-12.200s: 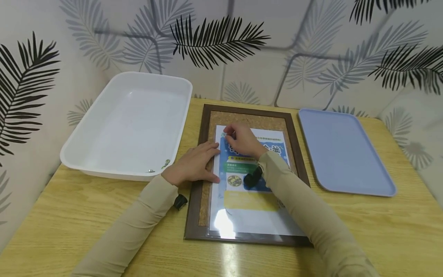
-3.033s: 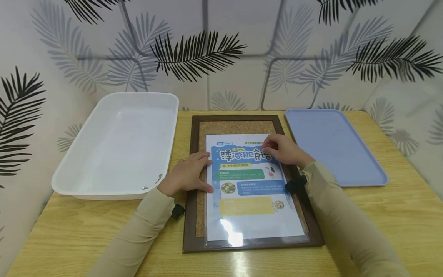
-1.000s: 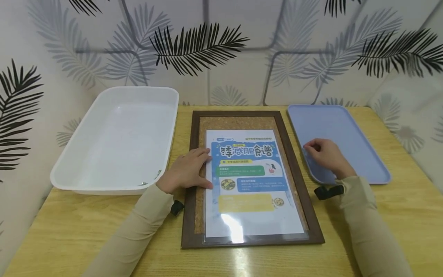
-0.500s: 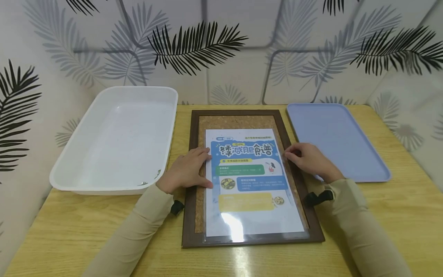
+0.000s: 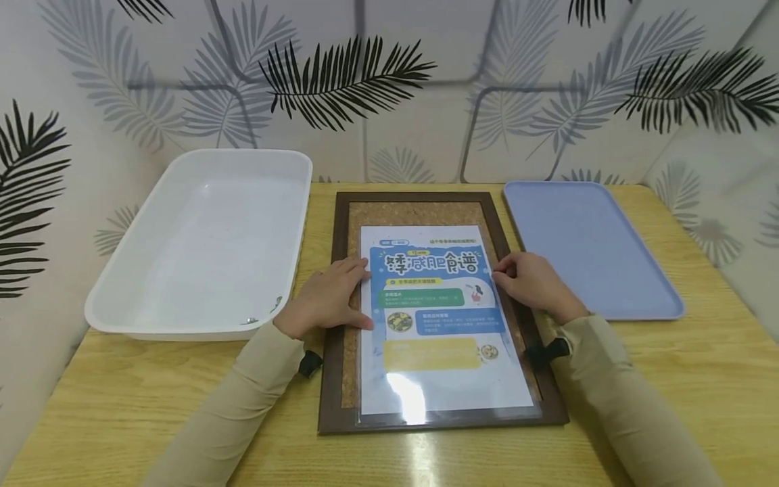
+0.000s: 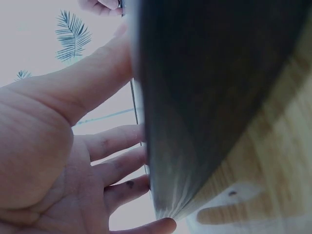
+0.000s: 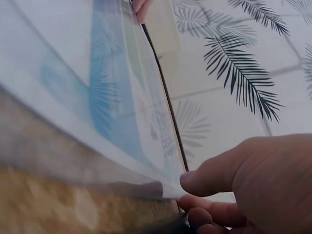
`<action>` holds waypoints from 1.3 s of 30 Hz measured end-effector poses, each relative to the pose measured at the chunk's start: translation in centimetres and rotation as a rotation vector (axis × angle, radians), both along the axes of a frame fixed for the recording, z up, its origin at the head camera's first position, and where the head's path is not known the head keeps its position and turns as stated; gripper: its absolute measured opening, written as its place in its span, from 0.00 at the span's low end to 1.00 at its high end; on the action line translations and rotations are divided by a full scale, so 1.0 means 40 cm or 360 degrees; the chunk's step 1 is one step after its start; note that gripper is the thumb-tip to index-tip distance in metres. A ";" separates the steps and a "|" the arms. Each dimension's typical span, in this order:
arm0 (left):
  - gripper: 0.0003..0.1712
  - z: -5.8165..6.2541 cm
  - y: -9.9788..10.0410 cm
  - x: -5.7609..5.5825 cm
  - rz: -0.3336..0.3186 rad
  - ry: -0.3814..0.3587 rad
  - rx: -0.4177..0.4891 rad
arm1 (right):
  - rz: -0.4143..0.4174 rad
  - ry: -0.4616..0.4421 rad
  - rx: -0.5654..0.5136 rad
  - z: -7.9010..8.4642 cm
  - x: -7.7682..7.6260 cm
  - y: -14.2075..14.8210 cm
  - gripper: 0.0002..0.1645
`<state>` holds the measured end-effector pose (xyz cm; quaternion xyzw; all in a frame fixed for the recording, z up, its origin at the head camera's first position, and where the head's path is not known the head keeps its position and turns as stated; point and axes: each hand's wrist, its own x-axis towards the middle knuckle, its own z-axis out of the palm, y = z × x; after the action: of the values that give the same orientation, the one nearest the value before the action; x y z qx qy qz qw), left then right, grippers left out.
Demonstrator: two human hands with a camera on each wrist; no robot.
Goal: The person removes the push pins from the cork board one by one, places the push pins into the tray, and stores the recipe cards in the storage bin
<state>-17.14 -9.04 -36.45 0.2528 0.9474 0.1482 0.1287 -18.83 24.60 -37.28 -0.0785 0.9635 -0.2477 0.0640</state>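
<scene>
A printed poster (image 5: 438,392) under a clear, glossy cover lies on a cork board (image 5: 420,214) with a dark brown frame (image 5: 414,197). My left hand (image 5: 328,297) rests along the board's left side, fingers spread, fingertips and thumb tip on the poster's left edge. In the left wrist view, the fingers of the left hand (image 6: 117,165) reach over the dark frame side. My right hand (image 5: 535,284) is at the upper right edge of the poster. The right wrist view shows the thumb and forefinger of the right hand (image 7: 243,180) pinching the clear-covered sheet's edge.
To the left stands a deep white tub (image 5: 201,250) with a few small green and clear bits in its near corner. A flat lavender tray (image 5: 590,250) lies at the right. All rest on a wooden table (image 5: 255,419) against a leaf-patterned wall (image 5: 402,108).
My right hand has travelled from the poster's top left to its upper right, then out over the lavender tray, and now back left to the poster's right edge. The left hand stays put.
</scene>
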 end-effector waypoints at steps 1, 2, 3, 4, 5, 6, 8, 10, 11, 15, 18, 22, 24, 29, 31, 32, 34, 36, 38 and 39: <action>0.50 0.000 0.000 0.000 0.0001 0.0002 -0.0001 | -0.0028 -0.0005 0.0005 0.000 0.000 -0.004 0.16; 0.50 -0.001 0.000 0.001 0.0002 0.0004 -0.0001 | -0.0052 -0.0009 0.0010 -0.001 0.000 -0.008 0.16; 0.50 -0.001 0.000 0.001 0.0004 0.0004 -0.0002 | -0.0069 -0.0007 0.0016 -0.001 0.000 -0.011 0.17; 0.50 -0.001 -0.001 0.001 0.0005 0.0002 -0.0002 | -0.0087 -0.0013 0.0016 -0.001 0.001 -0.014 0.17; 0.50 -0.002 0.000 0.002 0.0005 0.0001 -0.0002 | -0.0104 -0.0018 0.0013 -0.001 0.001 -0.016 0.18; 0.50 -0.002 0.000 0.002 0.0005 -0.0002 -0.0002 | -0.0120 -0.0022 0.0013 -0.002 0.001 -0.018 0.19; 0.50 -0.001 -0.001 0.003 0.0004 -0.0007 -0.0001 | -0.0155 -0.0046 -0.0004 -0.003 0.002 -0.018 0.19; 0.50 0.000 -0.001 0.004 0.0000 -0.0007 -0.0002 | -0.0186 -0.0060 -0.0027 -0.003 0.004 -0.020 0.20; 0.50 0.001 -0.001 0.004 -0.0003 -0.0008 -0.0003 | -0.0198 -0.0060 -0.0041 -0.003 0.005 -0.020 0.20; 0.50 0.004 0.000 0.004 0.0002 -0.0009 -0.0011 | -0.0217 -0.0060 -0.0099 0.002 0.006 -0.028 0.20; 0.50 0.003 0.001 0.001 0.0003 -0.0005 0.0002 | -0.0244 -0.0071 -0.0103 0.010 0.007 -0.037 0.20; 0.49 -0.003 0.003 -0.005 -0.0007 0.0015 0.0037 | -0.0297 -0.0060 -0.0027 0.018 0.014 -0.047 0.22; 0.49 -0.005 0.002 -0.008 -0.0004 0.0034 0.0053 | -0.0324 -0.0069 0.0002 0.017 0.018 -0.048 0.23; 0.47 -0.006 0.001 -0.010 0.0049 0.0079 0.0100 | -0.0380 -0.0137 -0.0018 0.016 0.023 -0.047 0.24; 0.49 -0.007 0.002 -0.008 0.0096 0.0068 0.0115 | -0.0403 -0.0170 -0.0050 0.016 0.021 -0.047 0.24; 0.51 -0.007 0.004 -0.008 0.0120 0.0065 0.0120 | -0.0416 -0.0188 -0.0070 0.016 0.020 -0.046 0.24; 0.55 -0.006 0.006 -0.005 0.0163 0.0050 0.0122 | -0.0439 -0.0228 -0.0111 0.016 0.017 -0.045 0.24; 0.56 -0.006 0.008 -0.002 0.0176 0.0067 0.0117 | -0.0449 -0.0253 -0.0140 0.016 0.017 -0.043 0.25; 0.55 -0.005 0.009 0.000 0.0177 0.0087 0.0123 | -0.0452 -0.0275 -0.0175 0.016 0.017 -0.041 0.25; 0.53 -0.005 0.010 0.001 0.0178 0.0091 0.0128 | -0.0453 -0.0287 -0.0193 0.017 0.018 -0.040 0.25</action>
<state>-17.11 -8.64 -36.65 0.2086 0.9566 0.1857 0.0828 -18.11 23.00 -36.62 0.0776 0.9385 -0.3179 0.1097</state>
